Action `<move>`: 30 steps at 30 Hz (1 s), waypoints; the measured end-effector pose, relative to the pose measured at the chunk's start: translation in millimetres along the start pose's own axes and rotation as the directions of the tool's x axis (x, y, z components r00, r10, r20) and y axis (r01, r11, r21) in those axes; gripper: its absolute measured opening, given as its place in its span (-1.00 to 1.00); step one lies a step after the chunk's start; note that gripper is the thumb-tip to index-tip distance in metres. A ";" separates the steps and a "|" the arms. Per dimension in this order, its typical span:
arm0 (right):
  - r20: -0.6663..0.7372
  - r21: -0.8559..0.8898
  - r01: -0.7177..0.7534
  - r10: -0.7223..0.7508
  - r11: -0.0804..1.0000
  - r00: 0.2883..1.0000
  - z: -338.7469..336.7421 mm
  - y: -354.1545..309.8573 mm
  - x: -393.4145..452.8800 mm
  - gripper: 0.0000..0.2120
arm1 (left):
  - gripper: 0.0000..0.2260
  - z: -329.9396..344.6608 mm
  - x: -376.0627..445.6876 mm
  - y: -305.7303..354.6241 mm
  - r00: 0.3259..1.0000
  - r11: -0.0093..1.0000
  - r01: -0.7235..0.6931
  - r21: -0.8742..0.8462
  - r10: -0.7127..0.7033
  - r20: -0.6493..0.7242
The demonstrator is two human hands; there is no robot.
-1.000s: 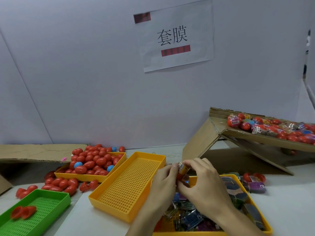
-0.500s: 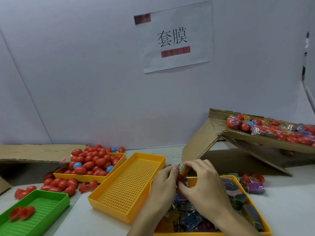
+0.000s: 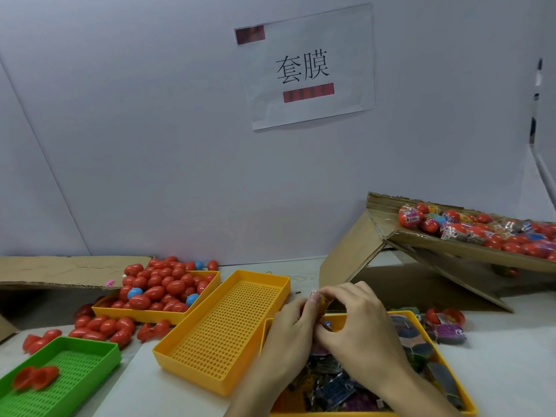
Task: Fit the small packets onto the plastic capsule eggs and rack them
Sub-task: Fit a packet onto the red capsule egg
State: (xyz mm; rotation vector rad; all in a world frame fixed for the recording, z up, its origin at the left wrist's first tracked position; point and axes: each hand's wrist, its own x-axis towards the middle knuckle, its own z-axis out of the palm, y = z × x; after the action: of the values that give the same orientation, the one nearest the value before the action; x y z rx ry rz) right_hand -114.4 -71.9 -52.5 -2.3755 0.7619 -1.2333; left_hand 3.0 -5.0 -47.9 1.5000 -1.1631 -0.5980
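Far to the left of my fingers sits the tray of bare red eggs (image 3: pixel 156 291). My left hand (image 3: pixel 290 329) and right hand (image 3: pixel 358 323) are both clamped on one egg (image 3: pixel 320 302), working its packet on, I judge. Next it calls for seating the wrap fully, then reaching right to the cardboard rack (image 3: pixel 451 248).

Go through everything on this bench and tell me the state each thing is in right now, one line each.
left hand: gripping the egg.
right hand: pinching the packet on the egg.
egg with packet: held above the packet tray, mostly hidden.
middle yellow tray: holds nothing.
far yellow tray: heaped with red and blue eggs.
packet tray: holds loose packets.
green tray: holds red egg halves.
cardboard rack: tilted, holding wrapped eggs.
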 end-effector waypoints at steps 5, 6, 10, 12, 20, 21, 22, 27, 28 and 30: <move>0.015 0.069 0.010 -0.011 0.998 1.000 -0.1 1.1 1.4 -0.63 | -0.74 -0.5 0.9 -0.3 0.997 0.997 -0.050 0.063 0.054 -0.062; 0.022 0.088 0.012 -0.014 0.996 1.000 0.1 1.4 1.6 -0.61 | -0.77 0.1 0.6 -0.7 0.995 0.996 -0.063 0.065 0.067 -0.068; 0.040 0.093 0.018 -0.022 0.995 0.999 -0.4 3.5 1.9 -0.58 | -0.83 1.8 -0.7 -1.0 0.997 0.993 -0.072 0.090 0.075 -0.033; 0.032 0.092 0.026 -0.029 0.995 0.999 -2.7 3.1 2.5 -0.58 | -0.83 0.9 0.5 -2.2 0.997 0.992 -0.070 0.100 0.073 -0.021; 0.027 0.042 0.057 -0.058 0.997 0.998 -7.0 1.3 3.0 -0.53 | -0.83 0.4 0.2 1.1 0.999 0.998 -0.032 0.061 0.031 0.016; 0.031 0.055 0.059 -0.060 0.997 0.998 -7.1 1.3 3.3 -0.53 | -0.83 0.5 0.0 1.5 1.000 0.999 -0.024 0.044 0.023 0.012; 0.032 0.066 0.060 -0.062 0.996 0.998 -7.0 1.1 3.7 -0.53 | -0.82 0.7 0.0 1.9 1.000 1.000 -0.015 0.024 0.015 0.006; 0.049 0.087 0.074 -0.079 0.993 0.996 -7.3 0.3 3.6 -0.49 | -0.81 0.0 0.2 0.7 0.999 1.000 -0.014 -0.022 0.015 0.033; 0.057 0.083 0.082 -0.087 0.993 0.995 -7.8 1.0 3.7 -0.48 | -0.79 -0.4 1.0 -0.2 0.999 1.000 -0.015 -0.013 0.016 0.047; 0.068 0.071 0.095 -0.100 0.993 0.993 -9.1 3.6 4.0 -0.46 | -0.75 -1.6 2.4 -1.4 0.998 1.000 -0.003 0.016 0.002 0.070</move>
State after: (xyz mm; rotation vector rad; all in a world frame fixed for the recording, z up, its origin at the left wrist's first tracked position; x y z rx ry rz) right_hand -121.2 -77.8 -46.9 -2.4127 0.5795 -1.1850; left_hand 5.8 -6.5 -48.3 1.5013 -1.2262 -0.6454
